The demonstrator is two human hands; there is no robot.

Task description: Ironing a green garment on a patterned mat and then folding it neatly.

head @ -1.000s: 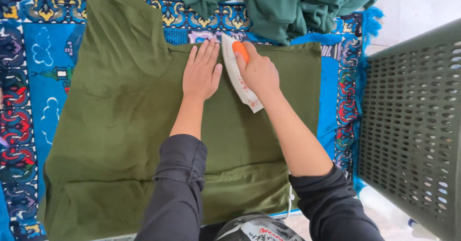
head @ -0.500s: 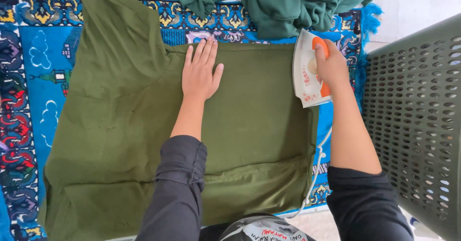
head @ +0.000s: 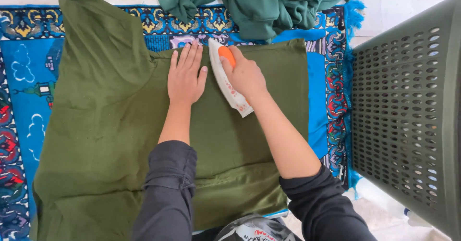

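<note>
An olive green garment (head: 110, 125) lies spread flat on a blue patterned rug (head: 24, 68). My left hand (head: 185, 77) rests palm down on the cloth near its top edge, fingers together. Right beside it, my right hand (head: 247, 75) grips the orange handle of a white clothes iron (head: 225, 85), which sits on the garment with its tip pointing away from me. The two hands are almost touching.
A heap of dark green clothes (head: 259, 3) lies on the rug's far edge. A grey perforated laundry basket (head: 408, 116) stands on the right, close to the rug's fringe. Pale floor shows beyond the rug.
My right hand has brought the iron back from the garment's right edge to the middle, next to my left hand. The left hand has stayed in place.
</note>
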